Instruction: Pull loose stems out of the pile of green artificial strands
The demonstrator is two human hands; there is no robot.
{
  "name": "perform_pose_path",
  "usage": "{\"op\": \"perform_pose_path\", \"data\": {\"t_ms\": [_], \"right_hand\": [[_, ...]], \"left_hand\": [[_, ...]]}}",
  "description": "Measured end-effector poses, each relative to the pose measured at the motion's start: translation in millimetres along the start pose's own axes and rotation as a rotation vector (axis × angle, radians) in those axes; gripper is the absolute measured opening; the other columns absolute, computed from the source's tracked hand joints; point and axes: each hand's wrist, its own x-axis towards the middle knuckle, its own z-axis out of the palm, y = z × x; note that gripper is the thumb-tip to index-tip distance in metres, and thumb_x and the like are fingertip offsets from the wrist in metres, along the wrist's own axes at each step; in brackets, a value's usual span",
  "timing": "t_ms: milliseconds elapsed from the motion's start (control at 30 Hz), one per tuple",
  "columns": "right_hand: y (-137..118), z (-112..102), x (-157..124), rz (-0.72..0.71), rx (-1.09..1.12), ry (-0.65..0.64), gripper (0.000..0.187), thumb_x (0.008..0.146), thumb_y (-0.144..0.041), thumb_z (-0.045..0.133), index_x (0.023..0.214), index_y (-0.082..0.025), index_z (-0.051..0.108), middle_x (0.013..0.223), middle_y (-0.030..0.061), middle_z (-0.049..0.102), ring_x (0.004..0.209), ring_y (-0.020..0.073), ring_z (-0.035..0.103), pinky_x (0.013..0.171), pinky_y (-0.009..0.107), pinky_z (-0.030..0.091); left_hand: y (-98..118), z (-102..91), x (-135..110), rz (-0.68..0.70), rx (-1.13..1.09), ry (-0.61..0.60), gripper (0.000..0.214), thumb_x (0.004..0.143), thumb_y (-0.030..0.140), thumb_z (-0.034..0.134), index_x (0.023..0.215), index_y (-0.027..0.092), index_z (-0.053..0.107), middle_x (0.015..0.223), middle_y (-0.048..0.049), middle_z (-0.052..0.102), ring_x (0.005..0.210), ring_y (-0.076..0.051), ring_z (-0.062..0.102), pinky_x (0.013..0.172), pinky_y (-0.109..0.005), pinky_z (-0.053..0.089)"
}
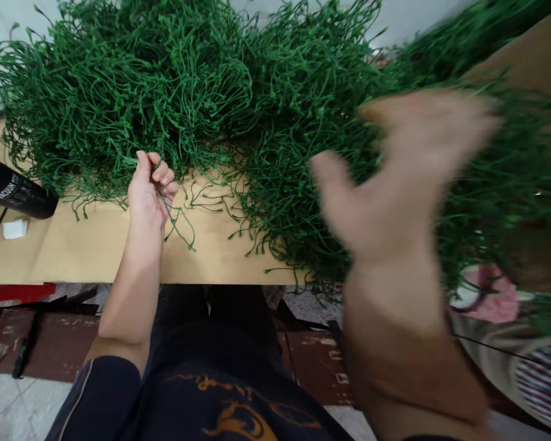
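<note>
A big heap of green plastic stems (188, 92) covers the back of the wooden table (96, 245) and spills over its right side. My left hand (150, 187) rests at the heap's front edge, fingers curled around a few thin green stems (180, 223) that trail down onto the wood. My right hand (395, 177) is raised close to the camera above the right part of the heap. It is smeared by motion, fingers spread, and nothing shows in it.
A black cylinder with white lettering (13, 193) lies at the table's left edge, a small white block (15, 228) beside it. Dark red boards (41, 337) lie on the floor below. Pink and striped cloth (509, 331) sits at the right.
</note>
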Motion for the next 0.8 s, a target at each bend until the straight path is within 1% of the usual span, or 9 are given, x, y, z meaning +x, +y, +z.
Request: {"op": "perform_pose_path", "data": {"t_ms": [33,100,167,233,400,600,667,767,800], "right_hand": [[-20,17,-8,-0.025,0.114,-0.097,0.047,0.083,-0.047,0.052,0.112,-0.01,0.053,0.113,0.0189,0.054,0.112,0.0307,0.046,0.095,0.052,0.033],[-58,51,-22,-0.046,0.467,-0.379,0.04,0.084,-0.045,0.049,0.108,-0.013,0.052,0.105,0.014,0.058,0.098,0.0225,0.053,0.085,0.04,0.042],[-84,75,-30,0.012,0.723,-0.588,0.025,0.087,-0.038,0.043,0.091,-0.015,0.053,0.086,0.0075,0.059,0.078,0.015,0.053,0.072,0.03,0.043],[-96,84,-33,0.071,0.873,-0.674,0.024,0.09,-0.034,0.038,0.074,-0.017,0.046,0.069,0.0016,0.051,0.064,0.0104,0.046,0.064,0.025,0.038],[-102,77,-43,0.111,0.905,-0.575,0.027,0.091,-0.029,0.032,0.067,-0.019,0.035,0.062,-0.0014,0.04,0.059,0.0094,0.037,0.061,0.025,0.03],[-114,63,-53,-0.005,0.807,-0.527,0.022,0.087,-0.019,0.033,0.065,-0.02,0.029,0.061,-0.0001,0.039,0.061,0.0115,0.038,0.062,0.026,0.03],[-117,54,-57,-0.091,0.817,-0.516,0.02,0.085,-0.015,0.034,0.066,-0.02,0.03,0.061,0.0003,0.04,0.061,0.012,0.038,0.062,0.026,0.031],[-116,41,-63,-0.341,0.886,-0.49,0.018,0.08,-0.006,0.036,0.068,-0.019,0.036,0.063,0.0011,0.045,0.062,0.012,0.038,0.063,0.025,0.033],[-112,38,-64,-0.382,0.9,-0.488,0.018,0.079,-0.005,0.036,0.068,-0.019,0.038,0.064,0.0012,0.046,0.063,0.0118,0.038,0.063,0.025,0.034]], "left_hand": [[-3,3.1,-1,-0.005,-0.004,-0.014,0.039,0.088,0.046,0.042,0.062,0.018,0.047,0.043,0.0071,0.032,0.036,-0.003,0.033,0.034,-0.012,0.027],[-6,7.9,-5,-0.007,0.002,-0.045,0.038,0.088,0.046,0.043,0.062,0.018,0.046,0.043,0.0073,0.032,0.036,-0.003,0.033,0.034,-0.012,0.027],[-6,8.8,-7,0.003,0.029,-0.07,0.038,0.088,0.046,0.043,0.063,0.018,0.045,0.042,0.0073,0.031,0.036,-0.003,0.033,0.034,-0.012,0.027],[-3,4.9,-7,0.032,0.059,-0.078,0.038,0.089,0.046,0.042,0.063,0.019,0.044,0.042,0.0073,0.029,0.036,-0.004,0.032,0.033,-0.013,0.025],[7,-8.9,-4,0.114,0.077,-0.05,0.041,0.09,0.043,0.041,0.058,0.018,0.038,0.042,0.0078,0.02,0.034,-0.004,0.024,0.033,-0.015,0.019],[5,-6.4,-3,0.166,0.12,0.026,0.042,0.094,0.042,0.032,0.059,0.018,0.033,0.046,0.0071,0.014,0.036,-0.005,0.016,0.037,-0.019,0.013],[11,-11.3,3,0.22,0.124,0.069,0.042,0.094,0.044,0.03,0.06,0.018,0.032,0.047,0.0067,0.014,0.038,-0.005,0.015,0.039,-0.021,0.012],[28,-26.7,11,0.292,0.111,0.186,0.043,0.096,0.043,0.022,0.062,0.019,0.028,0.05,0.0059,0.011,0.041,-0.006,0.013,0.042,-0.022,0.011],[34,-32.0,12,0.314,0.108,0.203,0.043,0.097,0.042,0.019,0.062,0.018,0.027,0.051,0.0055,0.009,0.041,-0.006,0.012,0.043,-0.022,0.01]]}}
